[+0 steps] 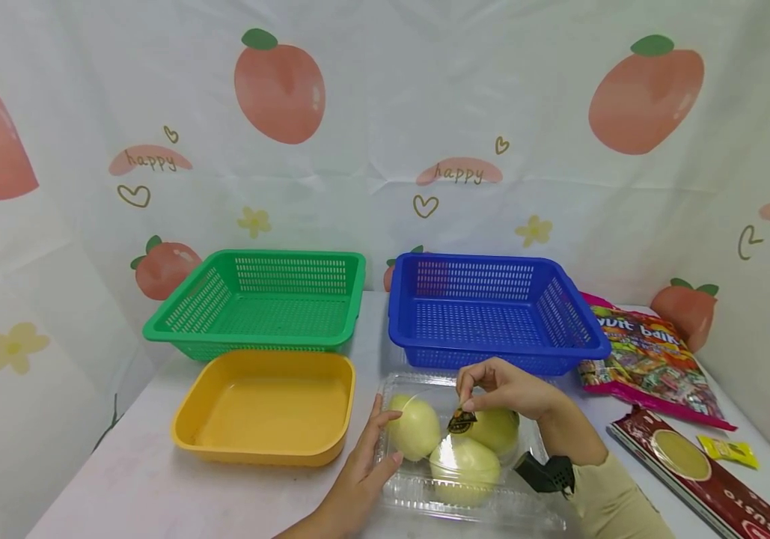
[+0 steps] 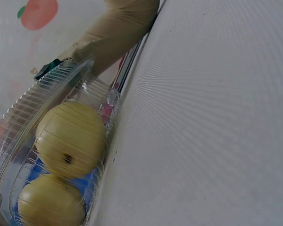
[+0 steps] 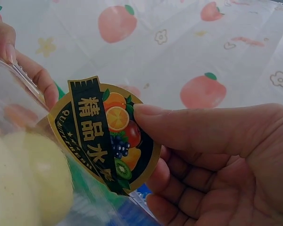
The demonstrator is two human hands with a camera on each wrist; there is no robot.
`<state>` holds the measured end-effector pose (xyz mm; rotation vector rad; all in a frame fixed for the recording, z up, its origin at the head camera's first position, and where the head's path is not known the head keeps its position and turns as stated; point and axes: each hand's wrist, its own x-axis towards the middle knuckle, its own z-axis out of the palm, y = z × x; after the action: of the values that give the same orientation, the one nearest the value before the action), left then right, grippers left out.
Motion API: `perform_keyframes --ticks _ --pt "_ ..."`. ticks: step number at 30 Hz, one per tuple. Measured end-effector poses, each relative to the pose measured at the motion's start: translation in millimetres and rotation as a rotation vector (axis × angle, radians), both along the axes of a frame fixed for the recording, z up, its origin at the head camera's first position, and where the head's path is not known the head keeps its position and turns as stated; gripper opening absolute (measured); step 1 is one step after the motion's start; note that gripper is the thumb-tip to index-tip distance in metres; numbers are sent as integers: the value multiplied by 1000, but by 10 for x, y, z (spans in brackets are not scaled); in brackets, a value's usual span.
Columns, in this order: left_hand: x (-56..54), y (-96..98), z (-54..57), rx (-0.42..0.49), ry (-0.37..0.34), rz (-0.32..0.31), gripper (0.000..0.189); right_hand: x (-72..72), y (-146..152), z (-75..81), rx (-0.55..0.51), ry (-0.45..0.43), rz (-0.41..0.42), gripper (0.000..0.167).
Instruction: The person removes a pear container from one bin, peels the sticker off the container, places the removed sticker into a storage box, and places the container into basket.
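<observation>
A clear plastic clamshell box [image 1: 418, 498] holds three pale yellow-green fruits [image 1: 465, 470] that look like pears, seen through the lid. My left hand [image 1: 361, 468] grips the box at its left side, fingers along the rim. Above the lid, my right hand [image 1: 512, 391] pinches a black and gold shield-shaped sticker [image 3: 96, 136] by its edge, between thumb and index finger. Fruit pictures and lettering face the right wrist camera. In the left wrist view the ribbed side of the box and two of the pears [image 2: 73, 139] show close up.
Behind the box stands a blue basket [image 1: 499, 352]; a green basket [image 1: 253, 344] is at the back left, with a yellow basin [image 1: 263, 457] in front. To the right lie a candy bag [image 1: 657, 367], a dark red packet [image 1: 708, 479] and a small yellow wrapper [image 1: 728, 451].
</observation>
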<state>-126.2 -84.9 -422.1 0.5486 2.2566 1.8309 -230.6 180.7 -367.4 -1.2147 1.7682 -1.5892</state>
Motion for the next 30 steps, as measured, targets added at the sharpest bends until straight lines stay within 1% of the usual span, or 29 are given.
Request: perform_keyframes --ticks 3,6,9,15,24,30 --pt "0 -4 -1 1 12 -2 42 6 -3 9 -1 0 -9 12" --pt "-2 -5 -2 5 16 -4 42 18 -9 26 15 -30 -31 14" --pt "-8 -5 -6 2 16 1 43 13 -7 27 9 -21 -28 15" --pt "-10 -6 -20 -1 7 3 43 0 10 7 -8 -29 -18 5" --pt "-5 -5 -17 9 2 0 43 -6 22 4 -33 -41 -10 11" --pt "13 -6 8 13 22 -4 42 -5 27 4 -51 -52 1 16"
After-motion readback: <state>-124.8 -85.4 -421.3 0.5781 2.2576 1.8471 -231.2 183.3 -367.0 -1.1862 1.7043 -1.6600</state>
